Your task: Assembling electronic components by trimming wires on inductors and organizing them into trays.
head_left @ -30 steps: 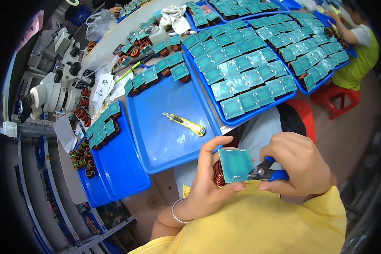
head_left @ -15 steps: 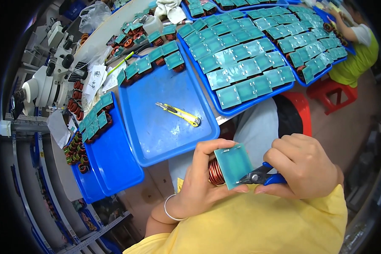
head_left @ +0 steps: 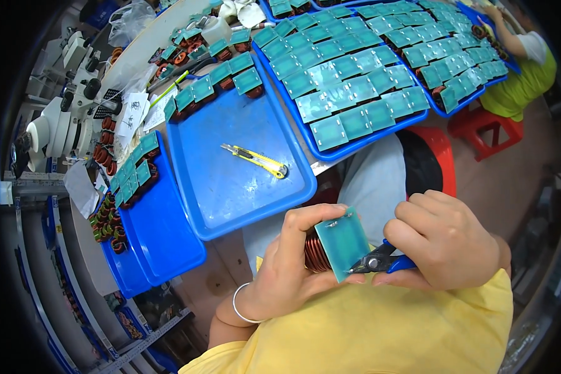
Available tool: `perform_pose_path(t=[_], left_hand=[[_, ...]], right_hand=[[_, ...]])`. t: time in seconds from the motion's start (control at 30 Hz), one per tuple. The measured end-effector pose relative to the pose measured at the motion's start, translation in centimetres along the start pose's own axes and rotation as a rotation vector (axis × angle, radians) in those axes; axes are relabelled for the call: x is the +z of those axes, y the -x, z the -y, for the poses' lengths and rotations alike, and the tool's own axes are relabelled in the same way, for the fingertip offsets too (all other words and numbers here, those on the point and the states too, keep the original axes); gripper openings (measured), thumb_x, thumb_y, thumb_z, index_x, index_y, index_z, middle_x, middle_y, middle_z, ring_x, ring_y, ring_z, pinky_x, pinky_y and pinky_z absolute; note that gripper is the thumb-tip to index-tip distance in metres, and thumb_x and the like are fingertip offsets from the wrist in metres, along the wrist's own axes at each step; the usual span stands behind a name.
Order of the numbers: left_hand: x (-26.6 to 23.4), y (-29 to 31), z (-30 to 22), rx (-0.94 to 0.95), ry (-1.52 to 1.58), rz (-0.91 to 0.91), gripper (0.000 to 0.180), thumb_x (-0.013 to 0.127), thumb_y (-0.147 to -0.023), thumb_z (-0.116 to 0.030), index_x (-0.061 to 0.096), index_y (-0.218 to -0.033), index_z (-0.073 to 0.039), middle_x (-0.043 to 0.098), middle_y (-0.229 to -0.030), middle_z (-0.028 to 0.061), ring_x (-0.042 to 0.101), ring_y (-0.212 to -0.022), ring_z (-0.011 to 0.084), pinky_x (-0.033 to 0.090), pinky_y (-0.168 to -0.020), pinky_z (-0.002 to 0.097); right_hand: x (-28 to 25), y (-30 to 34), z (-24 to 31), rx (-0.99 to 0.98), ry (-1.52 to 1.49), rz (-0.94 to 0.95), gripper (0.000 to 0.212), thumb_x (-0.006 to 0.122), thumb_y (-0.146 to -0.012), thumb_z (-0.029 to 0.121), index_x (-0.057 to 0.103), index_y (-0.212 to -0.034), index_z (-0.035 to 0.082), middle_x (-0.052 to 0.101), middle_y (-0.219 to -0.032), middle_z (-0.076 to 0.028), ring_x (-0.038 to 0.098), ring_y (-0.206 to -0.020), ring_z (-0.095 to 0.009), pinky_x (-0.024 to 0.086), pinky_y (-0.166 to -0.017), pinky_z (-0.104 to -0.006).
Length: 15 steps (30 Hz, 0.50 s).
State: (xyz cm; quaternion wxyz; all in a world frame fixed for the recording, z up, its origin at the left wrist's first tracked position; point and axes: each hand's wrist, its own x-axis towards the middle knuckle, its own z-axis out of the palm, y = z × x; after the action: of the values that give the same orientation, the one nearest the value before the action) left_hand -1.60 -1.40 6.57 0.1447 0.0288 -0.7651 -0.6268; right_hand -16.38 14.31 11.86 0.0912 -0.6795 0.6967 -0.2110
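Nearer the wearer than the shallow blue tray (head_left: 243, 196), just off its near right corner, a square green circuit board (head_left: 345, 243) is held tilted in the air, with a copper-wound coil (head_left: 316, 254) against its back. The fingers of the left hand (head_left: 291, 258) grip board and coil together, while those of the right hand (head_left: 442, 242) are wrapped around blue-handled side cutters (head_left: 389, 259), whose dark tips meet the board's lower edge by a shiny pin or solder spot (whether the blades have closed is too small to tell). Doing this well, I judge, calls for bracing the board firmly, keeping the blades level with its face, and squeezing without a twist, so that no solder is levered up. The board looks thin, flat and satiny with crisp edges; the coil is rounded and ridged, turn by turn. Inside the tray, a yellow utility knife (head_left: 255, 161) lies on scuffed, glossy plastic; similar boards (head_left: 202, 88) line its far end, and a fuller blue tray (head_left: 335, 156) sits to its right.
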Motion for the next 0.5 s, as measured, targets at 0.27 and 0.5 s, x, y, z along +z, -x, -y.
perform_pose_path(t=[0.27, 0.5], left_hand=[[0.3, -0.1, 0.1, -0.06, -0.049, 0.043, 0.067, 0.08, -0.066, -0.019, 0.039, -0.117, 0.0, 0.053, -0.102, 0.0143, 0.059, -0.087, 0.0228, 0.048, -0.072, 0.0303], [2.9, 0.4, 8.3, -0.605, -0.051, 0.225, 0.042, 0.07, -0.078, -0.016, 0.044, -0.108, -0.001, 0.056, -0.098, 0.0088, 0.055, -0.082, 0.0123, 0.046, -0.073, 0.0245]], right_hand=[[1.8, 1.0, -0.8, 0.026, -0.048, 0.013, 0.045, 0.068, -0.069, 0.043, 0.047, -0.077, 0.003, 0.045, -0.066, -0.009, 0.05, -0.058, -0.026, 0.039, -0.052, -0.0345], [11.2, 3.9, -4.7, 0.493, -0.491, 0.373, 0.042, 0.054, -0.086, 0.039, 0.053, -0.083, -0.003, 0.058, -0.072, -0.022, 0.057, -0.068, -0.039, 0.044, -0.059, -0.0425]])
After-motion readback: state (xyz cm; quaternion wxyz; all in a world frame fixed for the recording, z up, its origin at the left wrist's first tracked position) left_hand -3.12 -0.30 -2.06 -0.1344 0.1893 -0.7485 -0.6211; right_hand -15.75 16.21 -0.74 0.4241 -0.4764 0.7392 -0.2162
